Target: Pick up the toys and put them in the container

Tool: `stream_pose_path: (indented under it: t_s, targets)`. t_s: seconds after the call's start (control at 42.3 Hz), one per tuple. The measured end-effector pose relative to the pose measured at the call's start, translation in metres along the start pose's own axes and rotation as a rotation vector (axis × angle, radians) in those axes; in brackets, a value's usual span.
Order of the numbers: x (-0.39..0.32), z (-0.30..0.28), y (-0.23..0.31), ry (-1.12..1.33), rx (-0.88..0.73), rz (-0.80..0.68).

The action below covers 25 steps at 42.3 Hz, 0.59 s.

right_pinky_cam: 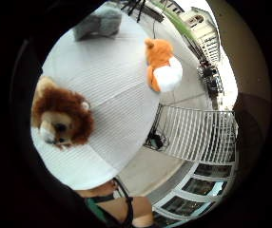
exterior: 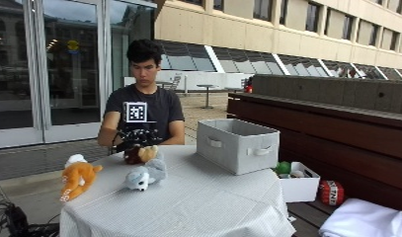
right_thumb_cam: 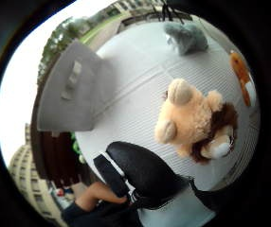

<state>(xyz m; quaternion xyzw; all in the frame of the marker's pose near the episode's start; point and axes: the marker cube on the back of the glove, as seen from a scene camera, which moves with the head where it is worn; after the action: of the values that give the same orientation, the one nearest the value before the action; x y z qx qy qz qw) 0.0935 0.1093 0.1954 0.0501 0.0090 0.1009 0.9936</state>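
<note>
A brown-maned lion toy lies on the white-clothed round table, in front of the seated person. My gloved right hand hovers just over it with the fingers spread, holding nothing; its black thumb shows beside the lion. The lion rests on the cloth, apart from the palm. An orange fox toy lies near the table's left edge. A grey plush animal lies between the fox and the table's middle. The grey fabric container stands open-topped on the table's right side.
To the right of the table runs a dark wooden bench. On it are a small white box with bits inside, a red object and a white cloth. The table edge drops off close behind the fox.
</note>
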Motion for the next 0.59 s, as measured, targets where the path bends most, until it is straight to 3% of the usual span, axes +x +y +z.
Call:
stream_pose_path:
  t_s: [0.118, 0.26, 0.52, 0.591]
  targets:
    - [0.005, 0.029, 0.002, -0.049, -0.043, -0.078]
    - [0.011, 0.052, 0.021, -0.086, -0.232, -0.216]
    - [0.011, 0.052, 0.023, -0.142, -0.405, -0.168]
    - [0.008, 0.045, 0.020, -0.107, -0.387, -0.178]
